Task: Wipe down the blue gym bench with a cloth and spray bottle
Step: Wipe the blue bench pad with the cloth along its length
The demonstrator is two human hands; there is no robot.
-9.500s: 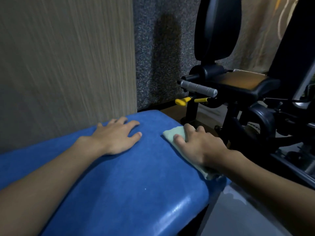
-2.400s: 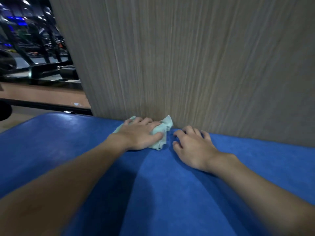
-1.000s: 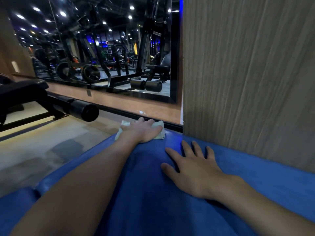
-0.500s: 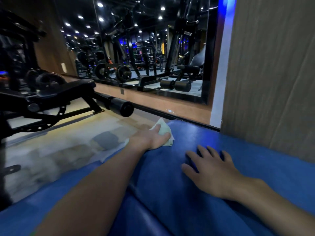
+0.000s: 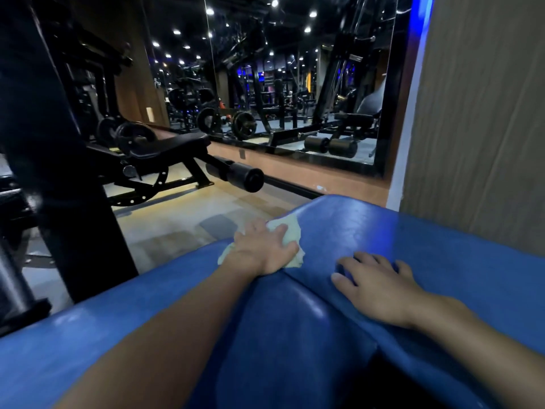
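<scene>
The blue gym bench (image 5: 442, 261) fills the lower half of the view, with a seam between two pads near the middle. My left hand (image 5: 262, 249) presses a pale green cloth (image 5: 290, 231) onto the bench's left edge, fingers curled over the bunched fabric. My right hand (image 5: 374, 281) lies flat on the right pad, fingers spread, holding nothing. No spray bottle is in view.
A wood-grain wall panel (image 5: 477, 113) rises right behind the bench. A wall mirror (image 5: 295, 84) reflects gym machines. A black bench with a roller pad (image 5: 236, 172) stands on the floor to the left, beside a thick black post (image 5: 59, 172).
My left hand slid the cloth nearer along the bench's left edge, toward the seam. The view turned further left, showing more floor and machines. My right hand stayed flat on the pad.
</scene>
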